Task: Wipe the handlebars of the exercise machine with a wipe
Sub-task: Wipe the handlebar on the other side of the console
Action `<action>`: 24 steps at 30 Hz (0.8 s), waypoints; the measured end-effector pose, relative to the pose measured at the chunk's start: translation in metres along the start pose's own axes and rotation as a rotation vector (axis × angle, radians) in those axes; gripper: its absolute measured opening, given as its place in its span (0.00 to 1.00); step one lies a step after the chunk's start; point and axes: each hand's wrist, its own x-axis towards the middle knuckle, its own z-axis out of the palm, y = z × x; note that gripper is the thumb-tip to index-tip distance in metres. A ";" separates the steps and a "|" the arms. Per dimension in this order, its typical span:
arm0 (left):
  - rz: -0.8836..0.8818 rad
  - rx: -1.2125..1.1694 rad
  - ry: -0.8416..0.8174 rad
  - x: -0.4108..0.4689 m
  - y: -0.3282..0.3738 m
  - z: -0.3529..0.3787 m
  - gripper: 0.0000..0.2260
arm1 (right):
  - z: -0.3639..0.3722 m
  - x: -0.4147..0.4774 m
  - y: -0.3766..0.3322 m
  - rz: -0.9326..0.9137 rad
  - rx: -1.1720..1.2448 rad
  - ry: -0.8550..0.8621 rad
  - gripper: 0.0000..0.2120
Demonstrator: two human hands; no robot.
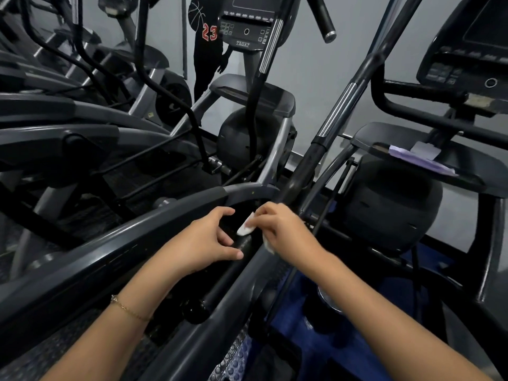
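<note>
A long black handlebar (316, 158) with a chrome band (338, 108) slants from the upper right down to the lower middle of the view. My right hand (283, 229) pinches a white wipe (245, 227) at the bar's low end. My left hand (209, 240) hovers just left of it, fingers loosely curled around nothing, thumb near the black bar (244, 244). A second handlebar (270, 48) with a chrome strip rises beside the machine's console (247, 23).
Grey curved machine rails (132, 237) cross below my arms. A neighbouring machine's console (467, 61) stands at the right, with a purple wipe packet (417, 158) on its tray. More machines crowd the left. A mirror reflects a person in a black "23" shirt (207, 37).
</note>
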 end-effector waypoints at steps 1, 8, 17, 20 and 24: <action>0.004 -0.010 0.002 0.000 0.000 0.000 0.37 | 0.003 -0.007 -0.006 -0.042 0.023 0.003 0.15; 0.010 -0.001 -0.010 -0.001 -0.001 0.000 0.36 | -0.004 0.006 0.025 0.184 0.052 0.026 0.13; 0.033 -0.061 -0.002 0.000 -0.006 0.001 0.36 | 0.006 -0.026 -0.013 0.009 0.089 0.029 0.16; 0.024 -0.036 -0.030 0.003 -0.005 -0.001 0.36 | -0.003 -0.003 0.017 0.219 0.084 0.041 0.10; -0.008 -0.178 -0.110 0.008 -0.005 -0.004 0.31 | -0.024 0.021 0.021 0.480 0.461 0.012 0.09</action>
